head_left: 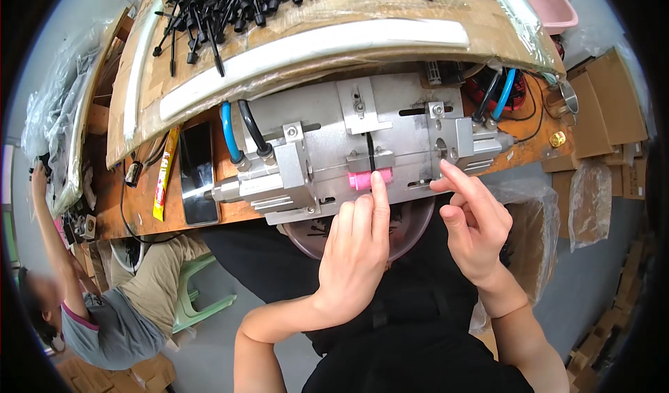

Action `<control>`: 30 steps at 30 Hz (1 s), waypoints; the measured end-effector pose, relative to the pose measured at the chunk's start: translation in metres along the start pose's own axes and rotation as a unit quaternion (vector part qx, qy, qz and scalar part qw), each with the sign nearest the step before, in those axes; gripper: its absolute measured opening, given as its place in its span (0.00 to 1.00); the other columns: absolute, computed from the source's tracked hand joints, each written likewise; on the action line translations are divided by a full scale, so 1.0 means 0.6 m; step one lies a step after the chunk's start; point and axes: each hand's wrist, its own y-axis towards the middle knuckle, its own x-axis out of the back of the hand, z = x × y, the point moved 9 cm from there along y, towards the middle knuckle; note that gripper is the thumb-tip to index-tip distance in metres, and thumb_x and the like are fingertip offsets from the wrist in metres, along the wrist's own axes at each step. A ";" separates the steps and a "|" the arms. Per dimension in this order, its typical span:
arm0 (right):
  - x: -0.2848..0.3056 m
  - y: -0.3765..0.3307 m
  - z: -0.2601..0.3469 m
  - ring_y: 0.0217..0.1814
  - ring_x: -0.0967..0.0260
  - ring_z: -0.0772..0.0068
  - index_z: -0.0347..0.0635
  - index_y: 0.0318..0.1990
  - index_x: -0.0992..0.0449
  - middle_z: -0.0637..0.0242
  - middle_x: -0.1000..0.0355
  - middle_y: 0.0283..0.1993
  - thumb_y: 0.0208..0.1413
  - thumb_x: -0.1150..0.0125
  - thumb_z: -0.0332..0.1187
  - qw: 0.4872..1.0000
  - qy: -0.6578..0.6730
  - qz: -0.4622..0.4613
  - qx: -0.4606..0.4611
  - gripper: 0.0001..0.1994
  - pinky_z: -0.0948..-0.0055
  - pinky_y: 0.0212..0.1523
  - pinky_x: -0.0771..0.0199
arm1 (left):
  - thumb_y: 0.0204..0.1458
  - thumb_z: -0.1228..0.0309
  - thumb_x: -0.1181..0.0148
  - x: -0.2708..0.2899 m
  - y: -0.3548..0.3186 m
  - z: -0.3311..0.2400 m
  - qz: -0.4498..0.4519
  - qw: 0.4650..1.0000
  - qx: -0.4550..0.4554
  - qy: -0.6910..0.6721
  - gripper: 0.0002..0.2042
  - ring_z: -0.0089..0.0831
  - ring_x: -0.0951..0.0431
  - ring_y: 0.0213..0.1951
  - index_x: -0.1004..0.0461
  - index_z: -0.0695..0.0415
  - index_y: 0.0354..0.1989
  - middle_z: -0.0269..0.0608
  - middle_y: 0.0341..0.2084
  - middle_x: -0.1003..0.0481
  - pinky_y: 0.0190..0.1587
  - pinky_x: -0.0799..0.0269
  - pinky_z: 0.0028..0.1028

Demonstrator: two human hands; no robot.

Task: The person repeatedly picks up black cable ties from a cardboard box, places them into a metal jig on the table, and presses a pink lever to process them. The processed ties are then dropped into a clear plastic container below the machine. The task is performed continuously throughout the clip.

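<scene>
Pink block [359, 180] was seated at the front middle of the metal fixture plate [325, 107], center of the frame, with a thin black rod [371, 155] standing behind it and running up toward the upper bracket [358, 107]. Left hand [353, 257]: index extended, its tip laid on the block's right part; other fingers bent and pressed together, thumb hidden — whether anything was pinched underneath could not be told. Right hand [481, 229]: held near the plate's right front edge, thumb and index spread apart, nothing seen between them.

The plate was flanked by two metal actuator blocks, left [286, 187] and right [461, 141]; a blue hose [228, 132] and a black hose [254, 127] were fitted to the left one. A phone [198, 177] and a yellow packet [166, 173] were laid on the tabletop [115, 208], left of the fixture. Black stemmed parts [247, 3] were heaped on a cardboard sheet [362, 6] at the top. A purplish bowl [306, 241] was partly covered by the plate and left hand. Lower left — a seated co-worker [115, 330] was seen beside a green stool [205, 309].
</scene>
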 end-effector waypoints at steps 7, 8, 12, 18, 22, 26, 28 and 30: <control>0.056 0.110 0.046 0.34 0.24 0.61 0.30 0.47 0.22 0.54 0.23 0.35 0.48 0.38 0.14 0.965 -0.115 -0.094 0.216 0.17 0.69 0.34 0.25 | 0.42 0.81 0.43 0.121 0.128 -0.005 -0.132 0.986 -0.105 -0.017 0.24 0.38 0.30 0.38 0.32 0.72 0.53 0.46 0.36 0.31 0.43 0.30 0.31; 0.063 0.149 0.040 0.35 0.24 0.59 0.34 0.46 0.21 0.55 0.23 0.36 0.49 0.40 0.14 0.960 -0.139 -0.106 0.218 0.16 0.67 0.37 0.24 | 0.42 0.82 0.43 0.142 0.177 -0.001 -0.174 0.976 -0.129 -0.027 0.20 0.39 0.30 0.39 0.29 0.71 0.48 0.48 0.36 0.30 0.43 0.30 0.31; 0.045 0.326 0.030 0.38 0.24 0.67 0.41 0.53 0.24 0.57 0.23 0.44 0.62 0.45 0.26 0.853 -0.342 -0.127 0.372 0.13 0.73 0.33 0.26 | 0.54 0.76 0.48 0.184 0.324 0.043 -0.383 0.902 -0.199 0.002 0.07 0.49 0.23 0.36 0.27 0.65 0.38 0.56 0.32 0.26 0.40 0.27 0.40; -0.002 0.382 0.034 0.43 0.27 0.56 0.43 0.39 0.21 0.61 0.26 0.40 0.49 0.40 0.24 0.894 -0.264 0.122 0.342 0.09 0.63 0.43 0.27 | 0.48 0.83 0.46 0.154 0.395 0.123 -0.111 0.969 -0.148 -0.162 0.05 0.48 0.22 0.36 0.25 0.64 0.31 0.54 0.32 0.25 0.41 0.26 0.35; -0.060 0.365 0.024 0.41 0.27 0.55 0.41 0.41 0.22 0.60 0.27 0.38 0.51 0.39 0.25 0.901 -0.175 0.147 0.369 0.09 0.64 0.40 0.27 | 0.50 0.78 0.38 0.183 0.367 0.192 -0.112 0.962 -0.247 0.018 0.09 0.43 0.24 0.38 0.24 0.60 0.40 0.43 0.39 0.25 0.41 0.28 0.33; -0.044 0.388 0.029 0.37 0.25 0.66 0.40 0.40 0.20 0.61 0.25 0.35 0.53 0.41 0.22 0.945 -0.007 0.136 0.297 0.08 0.70 0.39 0.26 | 0.54 0.76 0.39 0.209 0.346 0.198 -0.114 0.973 -0.202 0.014 0.07 0.30 0.28 0.30 0.22 0.55 0.40 0.36 0.31 0.27 0.36 0.31 0.28; -0.018 0.417 0.007 0.33 0.27 0.83 0.39 0.39 0.19 0.66 0.21 0.34 0.56 0.42 0.22 0.957 0.127 0.147 0.216 0.07 0.81 0.34 0.28 | 0.54 0.74 0.38 0.224 0.328 0.176 -0.131 0.976 -0.171 0.024 0.07 0.27 0.31 0.27 0.22 0.55 0.41 0.34 0.29 0.30 0.33 0.33 0.27; 0.033 0.420 -0.004 0.29 0.28 0.85 0.41 0.40 0.19 0.66 0.21 0.34 0.59 0.40 0.26 0.981 0.136 0.131 0.034 0.05 0.86 0.29 0.31 | 0.51 0.71 0.34 0.210 0.316 0.143 -0.100 0.980 -0.172 -0.021 0.09 0.27 0.36 0.25 0.21 0.55 0.40 0.35 0.26 0.34 0.31 0.35 0.28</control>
